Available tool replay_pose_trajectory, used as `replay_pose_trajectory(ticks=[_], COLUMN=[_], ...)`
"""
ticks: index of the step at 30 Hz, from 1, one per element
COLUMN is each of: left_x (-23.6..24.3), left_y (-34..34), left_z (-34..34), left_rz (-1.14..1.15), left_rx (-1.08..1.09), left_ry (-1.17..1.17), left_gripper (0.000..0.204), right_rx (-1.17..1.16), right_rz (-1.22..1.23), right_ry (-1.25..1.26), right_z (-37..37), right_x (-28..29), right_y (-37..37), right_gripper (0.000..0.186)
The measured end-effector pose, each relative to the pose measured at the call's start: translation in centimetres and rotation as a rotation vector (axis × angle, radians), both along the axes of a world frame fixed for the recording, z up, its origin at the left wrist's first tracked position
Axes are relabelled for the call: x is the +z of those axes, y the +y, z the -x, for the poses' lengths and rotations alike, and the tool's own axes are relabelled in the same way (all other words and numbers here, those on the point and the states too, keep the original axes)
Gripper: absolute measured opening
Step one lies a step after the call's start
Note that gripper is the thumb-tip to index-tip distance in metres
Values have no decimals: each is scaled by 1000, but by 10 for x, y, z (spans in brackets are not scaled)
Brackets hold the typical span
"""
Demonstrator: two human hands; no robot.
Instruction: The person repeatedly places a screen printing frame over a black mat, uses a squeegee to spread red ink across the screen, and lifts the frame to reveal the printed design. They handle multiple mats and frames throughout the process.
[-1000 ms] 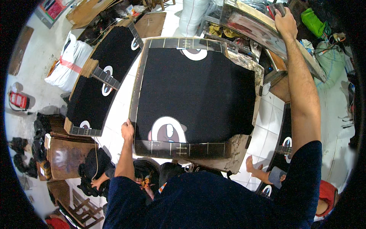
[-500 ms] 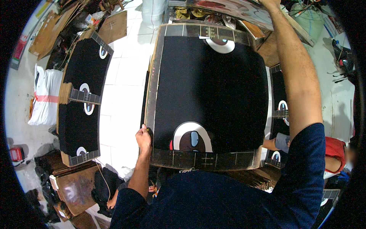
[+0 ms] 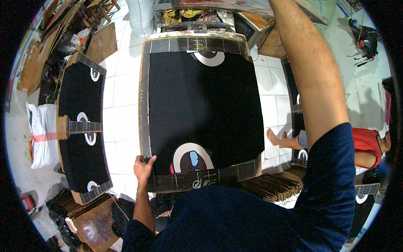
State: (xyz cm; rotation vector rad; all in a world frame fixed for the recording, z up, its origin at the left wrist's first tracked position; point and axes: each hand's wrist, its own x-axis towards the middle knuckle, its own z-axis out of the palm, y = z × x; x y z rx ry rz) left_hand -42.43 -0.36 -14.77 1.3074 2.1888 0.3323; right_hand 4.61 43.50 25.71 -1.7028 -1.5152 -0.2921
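Note:
A large flat board (image 3: pixel 145 105) with dark, ruled borders lies in front of me, a black cloth panel (image 3: pixel 201 109) spread over it. Printed on the cloth are a big cartoon eye (image 3: pixel 194 158) at the near edge and part of another eye (image 3: pixel 208 58) at the far edge. My left hand (image 3: pixel 143 168) grips the board's near left corner, thumb on top and fingers at the side. My right forearm (image 3: pixel 310 59) reaches far forward beside a paint-stained screen frame (image 3: pixel 312 14); the hand itself is beyond the top edge.
More boards with black printed cloth (image 3: pixel 84 96) line the left side. A person in red (image 3: pixel 365 145) sits at the right, bare legs stretched toward the board. Stacked thin brown boards (image 3: pixel 273 185) stand near me. A white wrapped bundle (image 3: pixel 42 134) lies far left.
The board now appears further left in view. My left hand has shifted to its near corner, with the thumb now over the top. My right hand has passed out of view at the top.

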Motion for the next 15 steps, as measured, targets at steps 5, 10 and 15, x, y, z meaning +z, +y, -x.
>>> replay_pose_trajectory(ticks=[5, 10, 15], left_x=[8, 11, 14], left_y=[9, 11, 17], left_z=[-14, -17, -18], left_rz=[86, 25, 60], left_rx=[28, 90, 125], left_ry=[-30, -87, -109], left_gripper=[73, 66, 65], right_rx=[-2, -11, -6], right_rz=[13, -25, 28], right_ry=[-14, -49, -38], right_z=[0, -4, -5], right_x=[11, 17, 26], right_y=[11, 24, 26], right_gripper=[51, 58, 61])
